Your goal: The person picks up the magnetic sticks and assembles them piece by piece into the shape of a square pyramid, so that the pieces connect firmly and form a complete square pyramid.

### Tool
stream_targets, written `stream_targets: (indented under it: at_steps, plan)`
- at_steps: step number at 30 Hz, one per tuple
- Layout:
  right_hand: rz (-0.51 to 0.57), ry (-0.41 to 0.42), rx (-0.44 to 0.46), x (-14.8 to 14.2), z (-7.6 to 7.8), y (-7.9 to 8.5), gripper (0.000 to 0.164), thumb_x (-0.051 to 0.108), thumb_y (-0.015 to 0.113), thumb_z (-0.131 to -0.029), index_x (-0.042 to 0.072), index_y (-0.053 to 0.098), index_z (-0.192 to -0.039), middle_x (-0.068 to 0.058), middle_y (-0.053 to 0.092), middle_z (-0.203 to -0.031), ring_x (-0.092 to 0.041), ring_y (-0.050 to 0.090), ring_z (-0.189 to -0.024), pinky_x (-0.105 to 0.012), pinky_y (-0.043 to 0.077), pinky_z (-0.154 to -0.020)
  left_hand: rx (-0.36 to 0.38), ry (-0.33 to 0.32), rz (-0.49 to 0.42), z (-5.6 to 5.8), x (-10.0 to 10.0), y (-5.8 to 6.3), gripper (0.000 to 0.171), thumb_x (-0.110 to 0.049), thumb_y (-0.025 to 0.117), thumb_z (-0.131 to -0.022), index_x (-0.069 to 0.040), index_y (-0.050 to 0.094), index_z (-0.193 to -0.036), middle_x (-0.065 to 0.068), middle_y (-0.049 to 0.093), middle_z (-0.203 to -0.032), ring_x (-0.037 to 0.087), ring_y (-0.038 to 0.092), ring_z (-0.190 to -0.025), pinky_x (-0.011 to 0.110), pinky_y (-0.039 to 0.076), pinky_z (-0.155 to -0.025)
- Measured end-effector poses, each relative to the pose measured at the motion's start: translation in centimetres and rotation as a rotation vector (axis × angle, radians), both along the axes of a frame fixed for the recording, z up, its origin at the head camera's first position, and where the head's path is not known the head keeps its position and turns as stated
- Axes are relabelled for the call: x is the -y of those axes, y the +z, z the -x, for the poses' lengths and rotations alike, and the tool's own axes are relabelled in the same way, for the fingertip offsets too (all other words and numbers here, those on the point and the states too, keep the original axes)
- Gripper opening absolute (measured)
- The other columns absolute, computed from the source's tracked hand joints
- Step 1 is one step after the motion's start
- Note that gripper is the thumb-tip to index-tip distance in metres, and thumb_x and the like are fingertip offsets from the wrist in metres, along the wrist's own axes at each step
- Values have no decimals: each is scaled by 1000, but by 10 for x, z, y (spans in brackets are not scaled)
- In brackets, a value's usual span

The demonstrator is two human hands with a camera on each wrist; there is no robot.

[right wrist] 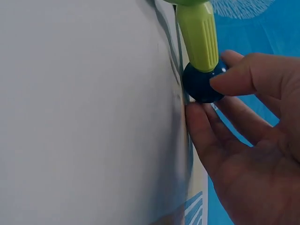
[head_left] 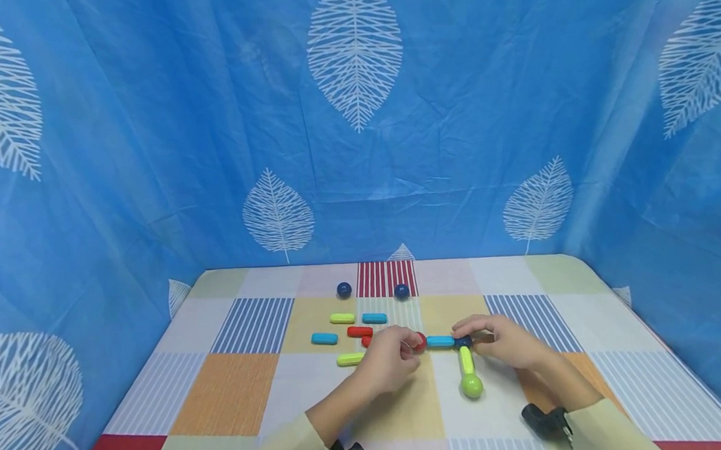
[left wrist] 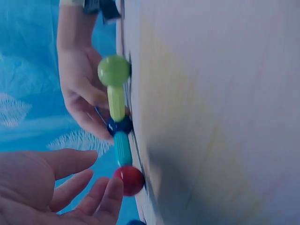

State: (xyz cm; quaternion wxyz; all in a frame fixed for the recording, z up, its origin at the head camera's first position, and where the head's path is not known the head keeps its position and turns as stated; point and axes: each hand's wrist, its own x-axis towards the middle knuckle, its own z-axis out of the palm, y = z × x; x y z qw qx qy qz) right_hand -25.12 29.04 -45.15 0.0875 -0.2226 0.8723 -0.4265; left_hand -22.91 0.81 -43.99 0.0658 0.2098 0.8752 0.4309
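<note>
A joined chain lies on the table: a red ball [left wrist: 129, 181], a blue rod [head_left: 440, 341], a dark blue ball [right wrist: 203, 84], a yellow-green rod [head_left: 466, 360] and a green ball [head_left: 471, 385]. The blue and yellow-green rods meet at the dark blue ball, forming a corner. My right hand [head_left: 505, 340] pinches that dark blue ball between thumb and fingers. At the chain's other end is my left hand [head_left: 388, 358]; its fingertips touch the red ball while the thumb stands apart, as the left wrist view shows.
Left of the chain lie a red rod [head_left: 359, 331], yellow-green rods [head_left: 342, 318] and blue rods [head_left: 324, 339]. A red piece [head_left: 366, 341] is partly hidden behind my left hand. Two dark blue balls [head_left: 344, 290] sit farther back. Behind the patchwork-covered table [head_left: 222, 392] hangs a blue curtain [head_left: 452, 109].
</note>
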Motion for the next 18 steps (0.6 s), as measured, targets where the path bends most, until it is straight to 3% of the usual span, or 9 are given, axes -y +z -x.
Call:
stream_targets:
  at_steps: [3,7,12,18]
  plan:
    - [0,26,17,-3,-1,-2,34,-7,64,-91,10,75,-118,-16,68,-130,-25,61,-124,-43,53,-105,11,-75,-11,-10,-1,-2,24,-2,78,-86,-2,74,-110,5,74,-101,6,63,-83,19,55,-76]
    - [12,7,21,-7,-7,-4,32,-1,73,-88,9,75,-118,-14,70,-120,-8,63,-106,-26,57,-91,73,-159,-28,-20,-3,-5,22,-1,79,-83,-1,75,-105,4,74,-93,0,61,-76,16,53,-73]
    - [10,-48,35,-6,-21,-2,33,8,81,-84,9,75,-116,-12,71,-116,-10,65,-99,-22,56,-85,116,-196,-11,-26,-8,-9,24,-5,83,-81,-4,75,-104,-1,71,-88,-2,58,-73,16,51,-69]
    - [22,-136,120,0,-37,0,34,12,85,-81,8,76,-114,-14,72,-117,-16,64,-93,-22,54,-77,105,-184,19,-22,-8,-10,32,-12,88,-80,-5,74,-108,-3,70,-87,0,58,-73,16,51,-67]
